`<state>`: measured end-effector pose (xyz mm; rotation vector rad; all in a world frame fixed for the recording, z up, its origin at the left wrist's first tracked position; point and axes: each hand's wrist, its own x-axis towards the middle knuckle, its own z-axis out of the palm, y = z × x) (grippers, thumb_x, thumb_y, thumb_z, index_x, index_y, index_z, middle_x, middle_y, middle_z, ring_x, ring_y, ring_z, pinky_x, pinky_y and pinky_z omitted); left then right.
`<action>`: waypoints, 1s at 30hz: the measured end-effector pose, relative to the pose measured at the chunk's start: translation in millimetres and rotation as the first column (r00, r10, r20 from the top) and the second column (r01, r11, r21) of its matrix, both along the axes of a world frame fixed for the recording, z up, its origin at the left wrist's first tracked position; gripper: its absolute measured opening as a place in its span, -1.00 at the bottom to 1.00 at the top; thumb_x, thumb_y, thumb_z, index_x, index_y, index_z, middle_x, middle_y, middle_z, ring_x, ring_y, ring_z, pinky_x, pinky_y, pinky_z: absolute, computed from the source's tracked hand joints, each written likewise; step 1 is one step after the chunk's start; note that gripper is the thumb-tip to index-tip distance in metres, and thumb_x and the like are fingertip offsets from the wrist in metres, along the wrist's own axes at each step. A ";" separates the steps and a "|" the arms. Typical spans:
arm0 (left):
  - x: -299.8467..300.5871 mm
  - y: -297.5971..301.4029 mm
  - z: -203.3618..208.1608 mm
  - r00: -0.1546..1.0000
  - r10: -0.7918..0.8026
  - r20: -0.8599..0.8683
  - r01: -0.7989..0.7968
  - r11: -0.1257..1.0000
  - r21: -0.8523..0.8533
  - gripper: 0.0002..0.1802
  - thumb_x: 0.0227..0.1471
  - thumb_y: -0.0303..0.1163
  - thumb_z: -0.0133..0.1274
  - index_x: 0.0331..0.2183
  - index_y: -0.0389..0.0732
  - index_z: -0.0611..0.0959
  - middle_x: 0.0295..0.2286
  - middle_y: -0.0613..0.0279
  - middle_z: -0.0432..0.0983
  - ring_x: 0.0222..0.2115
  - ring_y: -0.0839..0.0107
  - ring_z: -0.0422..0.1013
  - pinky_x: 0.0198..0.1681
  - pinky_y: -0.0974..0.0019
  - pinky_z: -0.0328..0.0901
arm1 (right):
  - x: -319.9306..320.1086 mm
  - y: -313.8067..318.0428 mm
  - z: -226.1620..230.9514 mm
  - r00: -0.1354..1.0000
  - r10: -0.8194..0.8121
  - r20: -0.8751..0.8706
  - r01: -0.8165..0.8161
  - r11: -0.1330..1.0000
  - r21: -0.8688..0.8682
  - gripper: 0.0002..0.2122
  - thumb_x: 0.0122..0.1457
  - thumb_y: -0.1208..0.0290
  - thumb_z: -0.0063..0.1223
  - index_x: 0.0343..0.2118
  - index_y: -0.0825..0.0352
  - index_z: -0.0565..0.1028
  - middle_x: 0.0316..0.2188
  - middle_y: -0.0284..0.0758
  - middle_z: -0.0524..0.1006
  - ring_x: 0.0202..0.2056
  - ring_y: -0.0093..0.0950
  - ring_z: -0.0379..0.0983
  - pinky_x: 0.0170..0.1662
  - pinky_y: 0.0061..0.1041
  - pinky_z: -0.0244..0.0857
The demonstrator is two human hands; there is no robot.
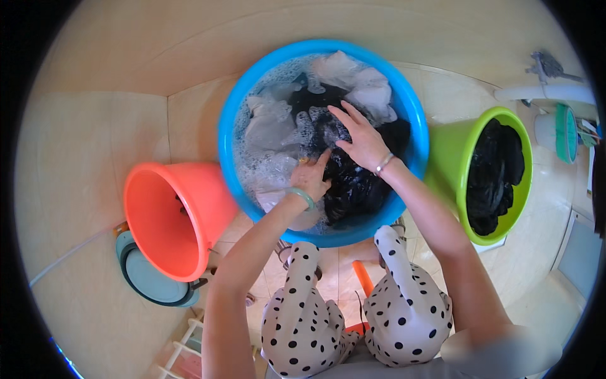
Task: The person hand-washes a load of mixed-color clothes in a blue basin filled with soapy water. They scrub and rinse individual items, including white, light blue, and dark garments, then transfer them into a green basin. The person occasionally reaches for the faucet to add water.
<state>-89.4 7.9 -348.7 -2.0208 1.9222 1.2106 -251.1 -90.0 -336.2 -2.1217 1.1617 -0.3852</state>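
A big blue tub point(416, 132) holds sudsy water with black clothes point(356, 189) and white clothes point(271, 126) soaking in it. My right hand point(364, 140), with a thin bracelet at the wrist, is over the dark cloth in the middle, its fingers stretched apart. Lower and to the left, my left hand point(309, 178) rests at the water between the white and the black fabric. A pale green bangle point(304, 197) circles that wrist. Its thumb and index finger are spread; the other fingertips are partly hidden in suds. Neither hand grips any cloth that I can see.
Left of the tub, an orange-red bucket point(208, 196) lies tilted beside grey-blue basins point(154, 275). To the right, a green bucket point(451, 161) holds black clothes point(495, 177). My knees in dotted trousers point(404, 316) are close to the tub. A tap point(543, 66) is on the wall.
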 end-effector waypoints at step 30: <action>64.7 4.1 97.9 0.530 0.446 -0.721 -0.705 0.705 -0.082 -0.80 -0.02 -0.59 0.13 -0.28 -0.20 0.71 -0.36 0.34 0.45 -0.28 0.55 0.34 -0.15 0.50 0.18 | 6.4 7.1 5.7 0.935 -0.121 0.333 0.034 0.966 0.255 -0.36 0.03 0.06 0.25 0.16 0.20 0.34 0.12 -0.08 0.30 0.14 -0.21 0.25 0.18 -0.32 0.13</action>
